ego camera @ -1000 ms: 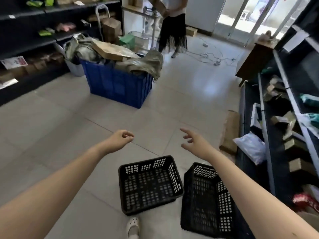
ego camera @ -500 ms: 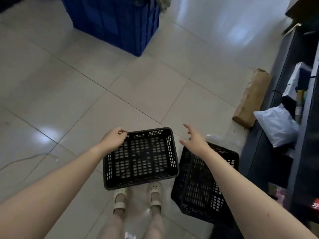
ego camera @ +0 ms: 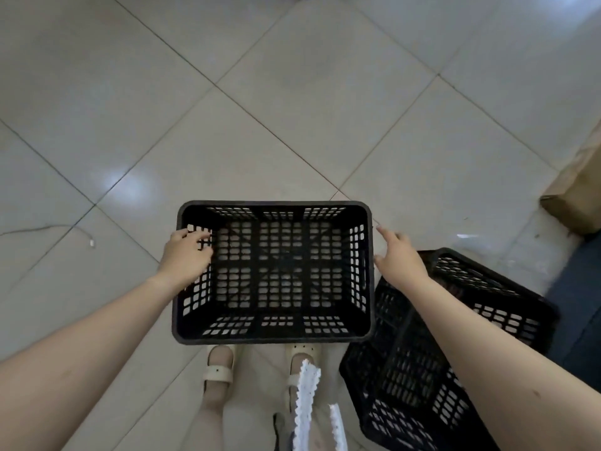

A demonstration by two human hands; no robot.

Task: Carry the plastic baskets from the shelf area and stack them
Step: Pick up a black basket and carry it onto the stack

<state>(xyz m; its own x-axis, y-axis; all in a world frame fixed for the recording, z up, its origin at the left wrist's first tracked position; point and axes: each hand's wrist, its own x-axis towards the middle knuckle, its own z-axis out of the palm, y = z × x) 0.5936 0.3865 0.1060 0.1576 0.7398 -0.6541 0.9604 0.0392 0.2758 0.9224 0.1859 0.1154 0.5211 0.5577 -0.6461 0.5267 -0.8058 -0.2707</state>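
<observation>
A black perforated plastic basket (ego camera: 274, 335) sits upright on the tiled floor just in front of my feet. My left hand (ego camera: 185, 255) curls over its left rim, fingers inside the wall. My right hand (ego camera: 398, 258) hovers with fingers spread beside the right rim, touching it or nearly so. A second black basket (ego camera: 487, 307) lies tilted on the floor to the right, partly hidden under my right forearm.
My feet in pale sandals (ego camera: 219, 362) stand right behind the first basket. A brown cardboard box (ego camera: 575, 193) lies at the right edge. A dark shelf base (ego camera: 579, 288) borders the right. A thin white cable (ego camera: 48, 227) runs across the floor at left.
My head has tipped down, so the basket now fills the centre. My left hand closed over the left rim; my right hand came down to the right rim.
</observation>
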